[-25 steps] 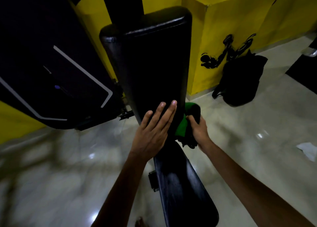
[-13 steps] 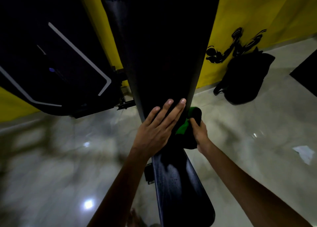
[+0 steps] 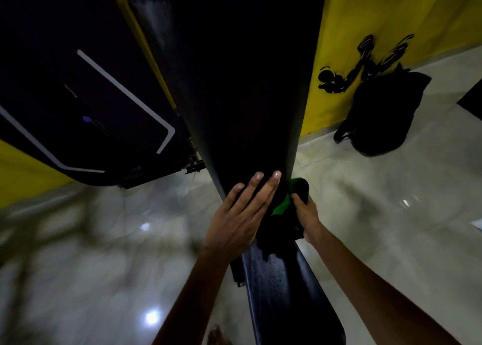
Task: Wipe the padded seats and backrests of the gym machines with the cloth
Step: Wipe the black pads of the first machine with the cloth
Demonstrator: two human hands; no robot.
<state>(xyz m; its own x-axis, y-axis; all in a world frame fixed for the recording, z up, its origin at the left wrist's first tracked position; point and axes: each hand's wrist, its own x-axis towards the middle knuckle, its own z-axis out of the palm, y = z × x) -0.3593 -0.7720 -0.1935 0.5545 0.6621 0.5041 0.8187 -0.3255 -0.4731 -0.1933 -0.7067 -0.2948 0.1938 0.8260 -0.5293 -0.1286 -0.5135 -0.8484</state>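
- The left hand (image 3: 236,221) wears no glove or ring, with short nails.
- The right hand (image 3: 307,215) is bare too.
- Both forearms have no sleeves.
- A bare foot (image 3: 217,335) shows below.

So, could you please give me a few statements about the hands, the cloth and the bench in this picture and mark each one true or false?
1. The left hand lies flat with straight fingers on the black padded backrest. True.
2. The right hand grips a green and black cloth. True.
3. The cloth lies spread on the long black padded seat. False: it is bunched in the right hand at the backrest's lower right edge.
4. A red bag stands by the wall. False: the bag by the yellow wall is black.
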